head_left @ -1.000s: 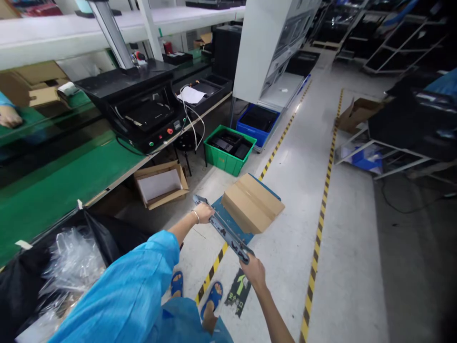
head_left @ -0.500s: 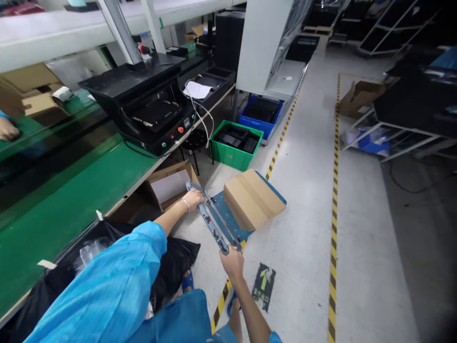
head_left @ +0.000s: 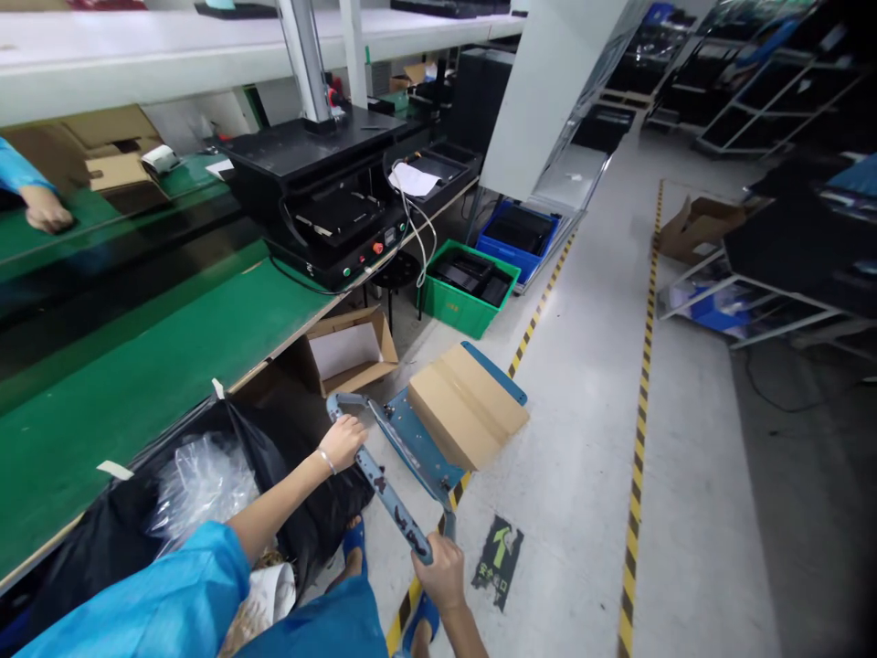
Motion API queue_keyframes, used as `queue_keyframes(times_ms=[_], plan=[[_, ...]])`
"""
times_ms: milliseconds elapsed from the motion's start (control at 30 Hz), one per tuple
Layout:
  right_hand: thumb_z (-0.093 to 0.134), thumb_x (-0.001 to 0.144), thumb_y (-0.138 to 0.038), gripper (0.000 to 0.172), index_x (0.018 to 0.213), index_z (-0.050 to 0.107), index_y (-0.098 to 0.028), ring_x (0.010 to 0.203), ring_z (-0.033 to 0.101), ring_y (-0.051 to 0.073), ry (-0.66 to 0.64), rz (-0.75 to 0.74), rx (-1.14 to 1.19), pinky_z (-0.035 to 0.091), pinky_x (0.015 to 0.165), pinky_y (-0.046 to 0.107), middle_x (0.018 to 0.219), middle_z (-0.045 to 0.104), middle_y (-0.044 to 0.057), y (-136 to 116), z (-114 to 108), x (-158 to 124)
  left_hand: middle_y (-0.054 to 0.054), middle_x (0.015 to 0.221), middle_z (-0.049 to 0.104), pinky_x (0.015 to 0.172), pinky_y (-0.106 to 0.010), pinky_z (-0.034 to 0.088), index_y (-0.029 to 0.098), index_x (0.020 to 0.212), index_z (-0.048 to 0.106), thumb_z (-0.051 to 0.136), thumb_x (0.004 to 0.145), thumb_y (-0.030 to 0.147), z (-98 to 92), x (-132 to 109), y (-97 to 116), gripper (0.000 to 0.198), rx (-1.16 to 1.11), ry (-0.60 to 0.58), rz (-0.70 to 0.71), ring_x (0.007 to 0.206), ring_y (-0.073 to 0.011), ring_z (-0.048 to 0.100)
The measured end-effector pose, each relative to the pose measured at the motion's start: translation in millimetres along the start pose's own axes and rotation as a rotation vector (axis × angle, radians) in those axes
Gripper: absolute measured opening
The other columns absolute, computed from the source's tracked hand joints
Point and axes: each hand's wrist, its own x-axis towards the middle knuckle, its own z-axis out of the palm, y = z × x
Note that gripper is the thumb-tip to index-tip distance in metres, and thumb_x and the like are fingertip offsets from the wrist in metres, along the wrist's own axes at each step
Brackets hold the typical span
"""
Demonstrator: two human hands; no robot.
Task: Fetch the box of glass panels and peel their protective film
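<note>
Both my hands grip the worn blue handle bar (head_left: pixel 384 493) of a flat blue trolley (head_left: pixel 421 439) on the floor in front of me. My left hand (head_left: pixel 341 442) is closed round the bar's far end and my right hand (head_left: pixel 442 571) is closed round its near end. A closed brown cardboard box (head_left: pixel 467 405) lies on the trolley deck. My blue sleeves show at the bottom, with blue sandals under the handle.
A green workbench (head_left: pixel 137 366) runs along the left with a black machine (head_left: pixel 322 196) on it. A black bag of plastic wrap (head_left: pixel 198 480) and an open carton (head_left: pixel 353 349) sit beside it. Green (head_left: pixel 466 283) and blue crates (head_left: pixel 517 233) stand ahead. Another person's hand (head_left: pixel 45 208) rests at far left.
The trolley and box have come closer to the bench and the black bag. My hands kept hold of the handle, and my view has swung slightly left.
</note>
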Motion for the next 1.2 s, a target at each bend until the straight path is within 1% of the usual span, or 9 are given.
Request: queue_keyframes(times_ms=[133,300,400,467,633,767,933,1067,1200], plan=[[0.05,0.071,-0.026,0.011,0.062,0.049,-0.021,0.053,0.055,0.016,0.054,-0.087,0.044,0.037,0.056,0.025,0.054,0.055,0.001,13,-3,-22,-0.013,0.081,0.063,0.084,-0.041,0.038,0.013,0.077,0.062,0.053,0.07,0.006,11.7,-35,26,0.013,-0.017,0.014,-0.094,0.086,-0.0272,0.055],[0.048,0.065,-0.025,0.008,0.059,0.049,-0.021,0.051,0.055,0.015,0.055,-0.156,0.088,0.035,0.054,0.025,0.052,0.056,0.001,29,-22,-30,-0.013,0.08,0.064,0.083,-0.041,0.039,0.013,0.076,0.062,0.05,0.068,0.002,13.0,-64,62,0.019,0.013,0.029,-0.183,0.084,-0.0282,0.057],[0.05,0.062,-0.025,0.006,0.058,0.05,-0.02,0.05,0.056,0.015,0.029,-0.156,0.099,0.034,0.053,0.024,0.053,0.058,0.001,28,-27,-32,-0.012,0.08,0.065,0.082,-0.041,0.04,0.014,0.075,0.062,0.049,0.07,0.003,12.4,-75,72,0.019,0.028,0.044,-0.22,0.084,-0.0282,0.057],[0.052,0.06,-0.024,0.005,0.057,0.05,-0.02,0.049,0.056,0.015,-0.007,-0.126,0.103,0.033,0.052,0.024,0.052,0.059,0.001,23,-26,-33,-0.011,0.079,0.065,0.081,-0.04,0.04,0.014,0.074,0.062,0.048,0.071,0.004,12.0,-79,71,0.018,0.034,0.045,-0.233,0.083,-0.0279,0.057],[0.059,0.066,-0.024,0.008,0.061,0.056,-0.019,0.054,0.061,0.017,-0.148,-0.006,0.135,0.033,0.053,0.023,0.058,0.064,0.003,-7,-13,-24,-0.01,0.08,0.065,0.083,-0.039,0.04,0.015,0.072,0.061,0.05,0.067,0.002,7.3,-79,41,0.018,0.059,0.008,-0.24,0.084,-0.0264,0.057],[0.062,0.068,-0.021,0.002,0.07,0.062,-0.02,0.068,0.067,0.022,-0.266,0.079,0.194,0.041,0.06,0.024,0.069,0.07,0.005,-46,1,-3,-0.011,0.08,0.063,0.086,-0.039,0.04,0.016,0.072,0.061,0.051,0.067,0.002,0.9,-76,-1,0.018,0.087,-0.02,-0.224,0.085,-0.0256,0.056],[0.059,0.069,-0.015,0.012,0.078,0.066,-0.02,0.078,0.069,0.027,-0.386,0.16,0.245,0.049,0.068,0.03,0.078,0.072,0.008,-102,16,21,-0.01,0.087,0.063,0.097,-0.042,0.037,0.013,0.077,0.063,0.06,0.068,0.004,1.3,-80,-56,0.014,0.106,-0.018,-0.246,0.093,-0.0251,0.056],[0.055,0.075,-0.016,0.02,0.09,0.069,-0.017,0.086,0.069,0.03,-0.471,0.172,0.258,0.051,0.075,0.036,0.086,0.073,0.012,-136,30,35,-0.007,0.101,0.064,0.105,-0.048,0.031,0.013,0.087,0.064,0.062,0.079,0.012,9.7,-85,-87,0.009,0.096,0.026,-0.344,0.112,-0.0242,0.053],[0.05,0.079,-0.017,0.031,0.105,0.067,-0.01,0.091,0.068,0.033,-0.538,0.141,0.267,0.051,0.079,0.039,0.095,0.071,0.019,-154,44,46,-0.009,0.126,0.058,0.107,-0.051,0.03,0.014,0.099,0.064,0.057,0.087,0.017,21.0,-87,-97,0.015,0.077,0.13,-0.544,0.128,-0.0256,0.043]])
